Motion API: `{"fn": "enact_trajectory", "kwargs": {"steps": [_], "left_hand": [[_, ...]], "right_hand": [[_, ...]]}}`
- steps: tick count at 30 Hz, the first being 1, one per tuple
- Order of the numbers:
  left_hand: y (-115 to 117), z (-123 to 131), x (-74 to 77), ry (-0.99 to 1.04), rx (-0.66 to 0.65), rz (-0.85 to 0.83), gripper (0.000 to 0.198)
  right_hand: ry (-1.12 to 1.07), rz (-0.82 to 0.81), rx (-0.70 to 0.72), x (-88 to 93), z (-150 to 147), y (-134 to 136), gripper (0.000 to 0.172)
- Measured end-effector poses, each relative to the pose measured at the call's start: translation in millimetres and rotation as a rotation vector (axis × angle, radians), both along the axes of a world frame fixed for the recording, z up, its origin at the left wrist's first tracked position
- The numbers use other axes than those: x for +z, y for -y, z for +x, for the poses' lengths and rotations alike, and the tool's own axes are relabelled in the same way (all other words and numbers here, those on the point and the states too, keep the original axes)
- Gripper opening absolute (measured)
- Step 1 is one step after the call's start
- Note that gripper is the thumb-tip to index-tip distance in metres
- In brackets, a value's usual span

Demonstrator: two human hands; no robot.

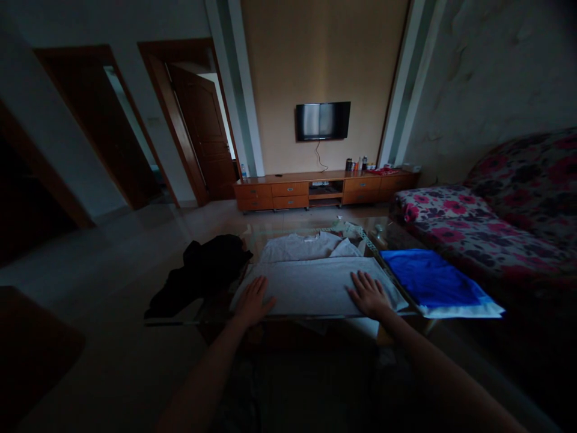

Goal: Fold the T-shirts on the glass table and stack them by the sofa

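Note:
A light grey shirt [311, 282] lies on the glass table, its lower part folded up over the rest. Its neckline and a sleeve show at the far side. My left hand [255, 300] rests flat on the left side of the folded part, fingers spread. On the right side of the same fold, my right hand [368, 293] lies flat with its fingers apart. Neither hand grips the cloth. To the left is a crumpled black garment [202, 270]. A folded blue cloth with a pale edge [433, 279] lies to the right.
The glass table [171, 323] has its near edge just below the shirt. A flower-patterned sofa [487, 234] stands at the right. Beyond the table are a low wooden cabinet [288, 191] with bottles on it and a wall-mounted television [323, 121].

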State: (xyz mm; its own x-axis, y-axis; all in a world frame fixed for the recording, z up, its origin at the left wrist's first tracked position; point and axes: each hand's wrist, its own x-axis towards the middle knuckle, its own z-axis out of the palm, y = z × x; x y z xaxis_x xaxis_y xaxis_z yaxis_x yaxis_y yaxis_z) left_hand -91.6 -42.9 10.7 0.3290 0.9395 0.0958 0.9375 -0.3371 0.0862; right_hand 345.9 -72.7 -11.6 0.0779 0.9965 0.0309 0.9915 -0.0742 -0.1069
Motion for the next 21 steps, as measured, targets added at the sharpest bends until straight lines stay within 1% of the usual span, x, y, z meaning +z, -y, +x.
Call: {"fn": "enact_trajectory", "kwargs": {"steps": [2,5,7,9,11,12,13,15,16,17,18,19,21], "left_hand": [[-0.9,-10.2,-0.6,-0.002,0.041,0.001,0.080],[-0.8,-15.9,0.0,-0.005,0.073,0.003,0.077],[0.9,-16.4,2.3,-0.009,0.079,-0.005,0.075],[3.3,-16.1,6.6,-0.020,0.078,-0.020,0.075],[5.4,-14.0,12.3,-0.034,0.081,-0.037,0.075],[5.9,-11.5,15.3,-0.040,0.097,-0.044,0.073],[6.0,-7.3,18.0,-0.046,0.124,-0.044,0.071],[4.5,6.8,21.8,-0.052,0.196,-0.018,0.066],[3.0,16.9,22.7,-0.049,0.227,0.005,0.063],[1.2,28.9,22.8,-0.039,0.233,0.026,0.062],[-0.9,42.3,22.1,-0.021,0.218,0.041,0.059],[-3.2,56.8,20.7,0.002,0.172,0.050,0.057],[-8.0,86.4,16.2,0.048,0.033,0.061,0.054]], "right_hand": [[0.014,0.037,-0.046,-3.2,25.4,4.4,0.069],[0.019,0.069,-0.054,-6.7,43.7,9.5,0.066],[0.022,0.059,-0.044,-8.8,47.1,12.4,0.064],[0.033,0.033,0.018,-10.0,47.6,15.7,0.058],[0.039,0.014,0.072,-8.4,45.1,18.0,0.053],[0.036,0.013,0.061,-5.9,41.8,17.9,0.052],[0.033,0.022,0.015,-2.2,36.3,16.6,0.053],[0.029,0.056,-0.123,9.0,17.1,10.1,0.063],[0.029,0.076,-0.167,15.8,2.9,5.1,0.069],[0.020,0.081,-0.173,22.7,-14.1,-0.6,0.073],[-0.010,0.069,-0.141,29.2,-33.6,-6.4,0.076],[-0.050,0.060,-0.069,34.8,-54.8,-12.0,0.076],[-0.147,0.052,0.144,41.3,-98.5,-20.7,0.078]]}}
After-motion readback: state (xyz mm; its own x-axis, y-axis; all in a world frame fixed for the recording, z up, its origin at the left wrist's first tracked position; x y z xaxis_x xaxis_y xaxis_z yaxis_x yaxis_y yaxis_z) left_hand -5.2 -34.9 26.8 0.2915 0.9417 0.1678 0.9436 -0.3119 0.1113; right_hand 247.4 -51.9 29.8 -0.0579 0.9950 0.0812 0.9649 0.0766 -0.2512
